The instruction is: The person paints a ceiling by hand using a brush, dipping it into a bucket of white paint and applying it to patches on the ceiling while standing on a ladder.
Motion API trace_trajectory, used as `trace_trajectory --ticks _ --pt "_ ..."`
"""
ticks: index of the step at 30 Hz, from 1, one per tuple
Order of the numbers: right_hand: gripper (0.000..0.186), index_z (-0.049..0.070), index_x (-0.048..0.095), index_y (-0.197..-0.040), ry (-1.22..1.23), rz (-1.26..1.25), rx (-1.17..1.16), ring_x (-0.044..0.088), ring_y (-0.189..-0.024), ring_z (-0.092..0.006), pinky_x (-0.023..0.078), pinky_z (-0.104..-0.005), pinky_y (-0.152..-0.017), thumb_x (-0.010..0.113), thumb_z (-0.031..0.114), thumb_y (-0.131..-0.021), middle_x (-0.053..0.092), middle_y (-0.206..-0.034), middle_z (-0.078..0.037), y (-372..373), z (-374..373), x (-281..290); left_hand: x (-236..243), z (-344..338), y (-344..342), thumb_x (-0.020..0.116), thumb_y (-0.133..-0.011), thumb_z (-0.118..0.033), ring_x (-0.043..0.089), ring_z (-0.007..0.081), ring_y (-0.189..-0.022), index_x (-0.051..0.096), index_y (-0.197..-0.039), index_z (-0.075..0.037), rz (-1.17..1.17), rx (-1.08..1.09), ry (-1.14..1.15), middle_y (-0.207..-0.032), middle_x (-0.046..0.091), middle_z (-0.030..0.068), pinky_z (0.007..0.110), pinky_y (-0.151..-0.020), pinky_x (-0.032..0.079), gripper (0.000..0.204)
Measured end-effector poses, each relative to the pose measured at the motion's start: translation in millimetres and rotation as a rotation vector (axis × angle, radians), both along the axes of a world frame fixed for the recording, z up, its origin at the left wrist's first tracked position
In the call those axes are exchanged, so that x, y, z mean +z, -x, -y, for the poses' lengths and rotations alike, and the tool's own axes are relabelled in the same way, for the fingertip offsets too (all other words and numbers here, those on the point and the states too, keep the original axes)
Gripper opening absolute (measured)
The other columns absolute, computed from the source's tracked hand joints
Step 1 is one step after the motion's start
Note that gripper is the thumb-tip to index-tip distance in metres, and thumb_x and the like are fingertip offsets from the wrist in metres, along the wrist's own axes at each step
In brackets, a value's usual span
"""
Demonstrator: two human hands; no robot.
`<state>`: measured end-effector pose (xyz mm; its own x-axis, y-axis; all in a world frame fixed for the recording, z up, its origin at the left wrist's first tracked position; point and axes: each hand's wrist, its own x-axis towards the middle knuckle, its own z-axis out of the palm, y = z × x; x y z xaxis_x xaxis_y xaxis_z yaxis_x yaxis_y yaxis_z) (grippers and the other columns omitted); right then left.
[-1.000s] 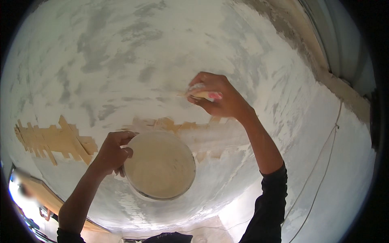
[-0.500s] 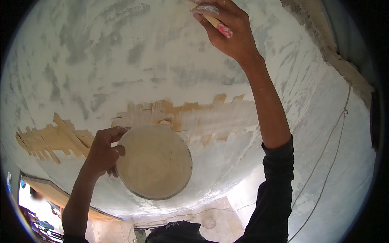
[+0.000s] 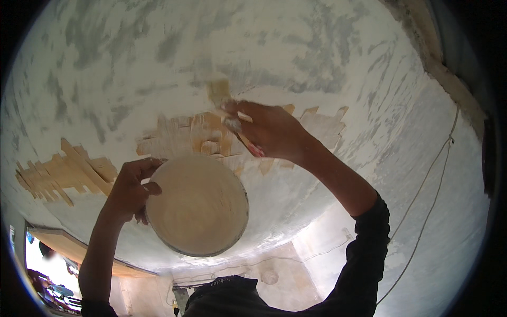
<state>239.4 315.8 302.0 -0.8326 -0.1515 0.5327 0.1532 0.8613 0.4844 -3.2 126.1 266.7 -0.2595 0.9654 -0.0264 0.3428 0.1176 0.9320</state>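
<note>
— What is the left hand (image 3: 129, 190) doing?
— It grips the rim of a round pan (image 3: 198, 206) full of pale paste, held up close.
— And the right hand (image 3: 269, 129)?
— It is closed around a putty knife (image 3: 232, 119). The blade presses on the white ceiling (image 3: 158, 53), by tan patches (image 3: 63, 171).

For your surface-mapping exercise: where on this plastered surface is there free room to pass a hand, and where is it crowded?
Free: the grey-mottled white plaster above both hands, and the white stretch between the right forearm and the thin hanging cord. Crowded: mid-frame, where the right hand works tan putty patches beside the left hand's round putty-coated pan.
</note>
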Motion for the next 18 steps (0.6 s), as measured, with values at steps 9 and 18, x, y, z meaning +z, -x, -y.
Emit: trace_trajectory --ticks 9,18 --pt "0.037 0.008 0.064 -0.108 0.165 -0.198 0.136 0.066 -0.094 -0.0279 0.056 -0.0329 -0.081 0.069 -0.006 -0.075 0.062 -0.112 -0.012 -27 -30 56 -12 -2 2 0.054 -0.067 0.011 0.059 0.0167 -0.043 0.056 -0.112 0.011 0.014 -0.064 -0.118 -0.103 0.067 0.0178 0.026 -0.027 0.042 0.045" --pt "0.029 0.007 0.064 -0.103 -0.15 -0.526 0.281 0.067 -0.086 -0.0232 0.058 -0.0307 -0.072 0.069 -0.002 -0.076 0.061 -0.114 -0.007 -22 -22 83 -11 1 4 0.054 -0.068 0.011 0.061 0.0176 -0.047 0.056 -0.116 0.008 0.019 -0.044 -0.062 -0.105 0.067 0.0171 0.027 -0.028 0.043 0.048"
